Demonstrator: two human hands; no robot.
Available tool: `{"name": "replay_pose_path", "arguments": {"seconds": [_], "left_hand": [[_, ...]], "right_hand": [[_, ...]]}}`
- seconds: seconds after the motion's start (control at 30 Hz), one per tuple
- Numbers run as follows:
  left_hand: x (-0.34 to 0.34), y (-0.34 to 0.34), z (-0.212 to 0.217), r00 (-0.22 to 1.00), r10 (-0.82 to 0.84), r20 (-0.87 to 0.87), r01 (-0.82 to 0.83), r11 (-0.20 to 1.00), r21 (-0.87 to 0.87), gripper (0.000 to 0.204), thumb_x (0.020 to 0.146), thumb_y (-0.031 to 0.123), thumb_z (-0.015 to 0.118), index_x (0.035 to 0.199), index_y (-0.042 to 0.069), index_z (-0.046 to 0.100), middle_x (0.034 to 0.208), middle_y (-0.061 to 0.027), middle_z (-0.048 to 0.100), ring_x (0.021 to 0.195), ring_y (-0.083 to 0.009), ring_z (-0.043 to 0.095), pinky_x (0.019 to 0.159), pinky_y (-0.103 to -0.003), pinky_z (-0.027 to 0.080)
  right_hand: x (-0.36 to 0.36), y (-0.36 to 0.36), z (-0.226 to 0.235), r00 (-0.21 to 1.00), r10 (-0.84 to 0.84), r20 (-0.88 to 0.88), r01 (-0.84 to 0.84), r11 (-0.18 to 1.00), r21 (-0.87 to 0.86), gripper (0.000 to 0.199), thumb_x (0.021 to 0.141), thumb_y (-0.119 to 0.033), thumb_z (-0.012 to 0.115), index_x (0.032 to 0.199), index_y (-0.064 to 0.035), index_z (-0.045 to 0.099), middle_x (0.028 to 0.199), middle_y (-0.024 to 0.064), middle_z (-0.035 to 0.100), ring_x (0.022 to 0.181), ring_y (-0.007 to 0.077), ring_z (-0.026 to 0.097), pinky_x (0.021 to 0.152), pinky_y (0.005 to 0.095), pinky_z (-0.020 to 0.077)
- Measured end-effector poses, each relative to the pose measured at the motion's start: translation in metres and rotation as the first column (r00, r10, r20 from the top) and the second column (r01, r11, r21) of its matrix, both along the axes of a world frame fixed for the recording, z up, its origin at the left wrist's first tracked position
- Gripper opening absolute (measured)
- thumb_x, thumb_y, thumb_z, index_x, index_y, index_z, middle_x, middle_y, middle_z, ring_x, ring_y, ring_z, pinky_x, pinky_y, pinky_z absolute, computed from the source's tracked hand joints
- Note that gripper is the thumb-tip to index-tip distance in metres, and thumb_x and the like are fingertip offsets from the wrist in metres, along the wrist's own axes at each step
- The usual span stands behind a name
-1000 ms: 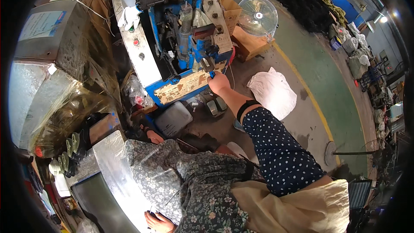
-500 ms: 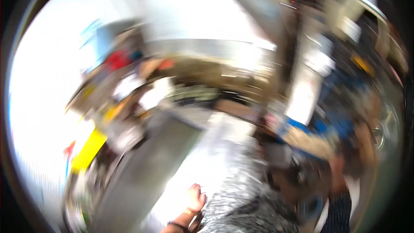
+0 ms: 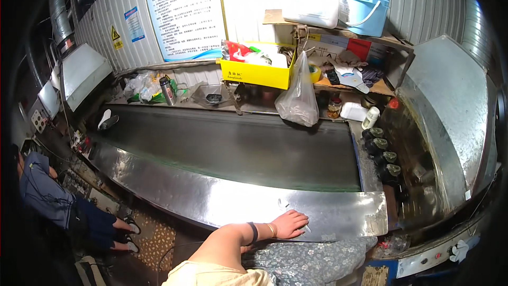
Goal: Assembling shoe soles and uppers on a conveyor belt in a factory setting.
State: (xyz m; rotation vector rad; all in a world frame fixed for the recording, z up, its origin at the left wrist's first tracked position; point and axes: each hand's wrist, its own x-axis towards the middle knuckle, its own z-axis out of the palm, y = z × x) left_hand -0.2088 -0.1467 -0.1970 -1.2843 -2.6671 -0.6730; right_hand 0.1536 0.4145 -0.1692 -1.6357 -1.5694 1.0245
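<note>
From the head camera we see our left hand (image 3: 288, 224) lying flat and open on the shiny metal edge plate (image 3: 211, 198) of the dark conveyor belt (image 3: 238, 145), gripping nothing, seemingly as a brace. Our right hand is out of view. Behind the belt, a yellow bin (image 3: 259, 73) and a plastic bag (image 3: 298, 98) sit by the corrugated wall (image 3: 106, 16); a co-worker (image 3: 47, 196) stands at left.
</note>
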Motion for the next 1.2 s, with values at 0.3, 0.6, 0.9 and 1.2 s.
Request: {"name": "replay_pose_path", "arguments": {"seconds": [0.3, 0.6, 0.9, 1.2], "left_hand": [[-0.001, 0.028, -0.007, 0.999, -0.017, -0.033, 0.016, 0.999, -0.030, 0.044, 0.093, 0.036, 0.056, 0.125, 0.005, 0.059, 0.129, -0.0124, 0.060, 0.119, -0.0288, 0.056, 0.100, -0.043, 0.041], [0.007, 0.020, -0.032, 0.996, -0.063, -0.061, 0.069, 0.993, 0.093, 0.043, 0.089, 0.027, 0.063, 0.122, 0.000, 0.058, 0.126, -0.0228, 0.058, 0.116, -0.0421, 0.052, 0.100, -0.051, 0.040], [0.000, 0.013, -0.028, 0.997, -0.052, -0.050, 0.058, 0.990, 0.126, 0.038, 0.089, 0.025, 0.062, 0.117, -0.001, 0.059, 0.124, -0.0228, 0.059, 0.117, -0.0421, 0.051, 0.102, -0.051, 0.038], [0.002, 0.022, -0.033, 0.994, -0.097, -0.045, 0.101, 0.992, 0.074, 0.041, 0.090, 0.028, 0.059, 0.120, 0.001, 0.057, 0.124, -0.0210, 0.058, 0.116, -0.0407, 0.052, 0.099, -0.051, 0.039]], "right_hand": [[0.073, 0.021, -0.029, 0.983, -0.155, -0.096, 0.149, 0.987, -0.065, 0.043, 0.089, -0.021, 0.065, 0.127, -0.0028, 0.055, 0.093, 0.0150, 0.063, 0.088, 0.0319, 0.060, 0.084, 0.0508, 0.0483], [0.102, -0.007, -0.043, 0.932, -0.304, -0.200, 0.283, 0.951, -0.127, 0.043, 0.088, -0.014, 0.066, 0.128, -0.0030, 0.054, 0.083, 0.0144, 0.061, 0.076, 0.0309, 0.060, 0.070, 0.0482, 0.0476], [0.089, -0.029, -0.042, 0.851, -0.353, 0.390, 0.039, 0.782, 0.623, 0.048, 0.083, -0.011, 0.067, 0.128, -0.0008, 0.055, 0.093, 0.0199, 0.068, 0.087, 0.0395, 0.066, 0.078, 0.0449, 0.0520], [0.112, 0.014, -0.095, 0.929, -0.300, -0.217, 0.307, 0.952, -0.001, 0.017, 0.086, -0.009, 0.061, 0.102, -0.0022, 0.062, 0.062, 0.0127, 0.059, 0.048, 0.0242, 0.059, 0.044, 0.0375, 0.0452]]}}
